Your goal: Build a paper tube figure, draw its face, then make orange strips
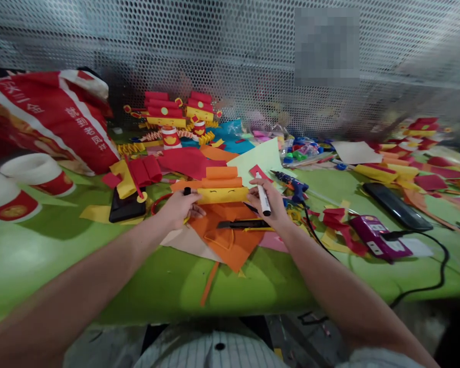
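A yellow paper roll (223, 195) with two thin drawn curves lies level between my hands, orange rolls (221, 179) stacked just behind it. My left hand (181, 207) is closed at the roll's left end, with a black marker cap (187, 191) between its fingers. My right hand (270, 203) holds a white marker (263, 200) slanting across its fingers, its fingertips at the roll's right end. Beneath lie orange paper sheets (235, 250) and a box cutter (243, 224) with its blade out.
A glue gun (293, 185), purple power box (381, 237) with a black cable, and phone (396, 206) are on the right. Paper cups (38, 174), a red bag (57, 117) and a dark phone (127, 206) sit left. Red-yellow paper figures (166, 110) stand behind, before a perforated metal screen.
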### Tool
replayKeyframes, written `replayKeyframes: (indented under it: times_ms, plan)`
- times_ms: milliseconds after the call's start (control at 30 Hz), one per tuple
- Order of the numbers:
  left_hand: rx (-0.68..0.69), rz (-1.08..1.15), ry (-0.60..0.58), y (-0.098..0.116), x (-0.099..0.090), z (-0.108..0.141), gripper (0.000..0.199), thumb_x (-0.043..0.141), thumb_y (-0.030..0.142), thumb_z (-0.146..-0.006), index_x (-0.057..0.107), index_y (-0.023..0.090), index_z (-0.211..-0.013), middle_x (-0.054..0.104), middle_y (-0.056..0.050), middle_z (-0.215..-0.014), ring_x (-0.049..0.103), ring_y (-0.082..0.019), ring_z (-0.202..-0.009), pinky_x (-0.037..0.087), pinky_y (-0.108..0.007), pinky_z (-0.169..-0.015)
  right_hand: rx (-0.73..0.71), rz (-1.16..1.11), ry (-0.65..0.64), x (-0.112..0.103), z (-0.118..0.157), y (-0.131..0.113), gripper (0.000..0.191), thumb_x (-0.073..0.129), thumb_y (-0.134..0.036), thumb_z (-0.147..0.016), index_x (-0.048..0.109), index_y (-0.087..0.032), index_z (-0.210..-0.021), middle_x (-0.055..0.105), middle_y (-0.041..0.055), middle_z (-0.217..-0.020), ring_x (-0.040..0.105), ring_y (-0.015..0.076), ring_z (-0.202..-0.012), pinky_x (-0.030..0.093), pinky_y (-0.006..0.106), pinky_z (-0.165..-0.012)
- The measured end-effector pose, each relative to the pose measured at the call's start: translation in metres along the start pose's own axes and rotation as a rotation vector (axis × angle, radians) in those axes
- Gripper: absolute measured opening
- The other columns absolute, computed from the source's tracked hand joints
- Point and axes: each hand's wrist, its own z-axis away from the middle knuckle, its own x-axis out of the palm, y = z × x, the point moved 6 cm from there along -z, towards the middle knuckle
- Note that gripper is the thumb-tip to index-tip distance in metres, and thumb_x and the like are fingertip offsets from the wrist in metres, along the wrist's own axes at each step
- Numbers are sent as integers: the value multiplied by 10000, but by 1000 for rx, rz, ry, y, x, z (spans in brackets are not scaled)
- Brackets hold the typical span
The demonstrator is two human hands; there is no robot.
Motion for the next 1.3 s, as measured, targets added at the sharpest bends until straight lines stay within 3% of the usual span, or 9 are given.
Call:
replayKeyframes:
  times_ms: [333, 600, 967, 1300]
  plan:
    - [36, 65, 25, 0, 1, 7, 197, 535, 50, -775, 413, 193, -715, 494, 51, -453, 633, -152, -449, 515, -210, -458, 0, 55, -24, 1, 2, -16, 242, 611, -287, -638, 582, -215, -867, 583, -13, -655, 533, 120, -521, 424, 244, -476]
    - [67, 63, 8, -3, 0, 8, 231, 528, 22, -777, 406, 194, -681, 511, 50, -461, 624, -140, -427, 515, -198, -443, -57, 91, -23, 1, 2, -19, 217, 590, -269, -659, 588, -217, -869, 594, -1, -671, 548, 126, -536, 419, 246, -474]
    - [66, 57, -5, -6, -4, 8, 254, 650, 51, -724, 439, 182, -670, 546, 26, -457, 627, -160, -416, 495, -191, -409, -36, 107, -34, 1, 1, -16, 245, 605, -262, -634, 600, -220, -876, 616, 0, -683, 578, 138, -573, 448, 248, -503]
    - [49, 101, -9, -6, -3, 8, 215, 578, 38, -762, 451, 178, -659, 564, 10, -475, 656, -179, -474, 537, -233, -470, -69, 70, -21, -1, 2, -20, 178, 596, -275, -683, 602, -218, -852, 607, 1, -680, 539, 119, -513, 418, 240, -456]
